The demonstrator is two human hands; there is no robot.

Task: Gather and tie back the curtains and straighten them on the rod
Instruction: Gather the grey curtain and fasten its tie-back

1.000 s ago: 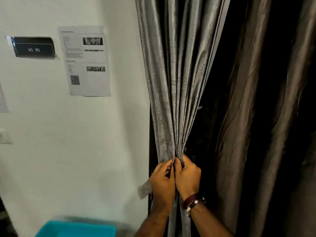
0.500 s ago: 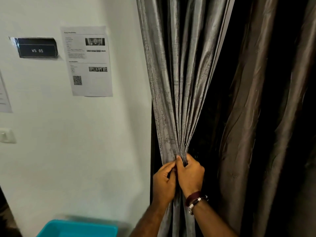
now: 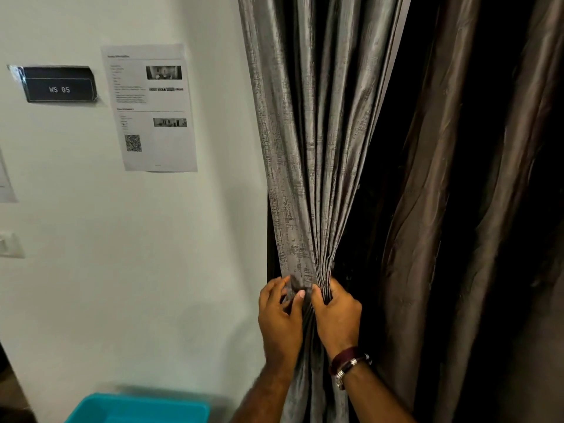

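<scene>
A grey textured curtain hangs beside the white wall, its folds bunched to a narrow waist low down. My right hand grips the gathered folds at that waist, a dark band and bracelet on its wrist. My left hand lies against the curtain's left edge, its thumb and fingers pinching the cloth there. A second, brown satin curtain hangs loose to the right, with dark space between the two. The rod is out of view above.
A white wall at the left carries a black "WS 05" sign, a printed sheet and a switch plate. A teal plastic bin stands on the floor below.
My left hand has spread a little and shifted left along the curtain's edge; my right hand keeps its grip on the bunched folds. The view has drifted slightly.
</scene>
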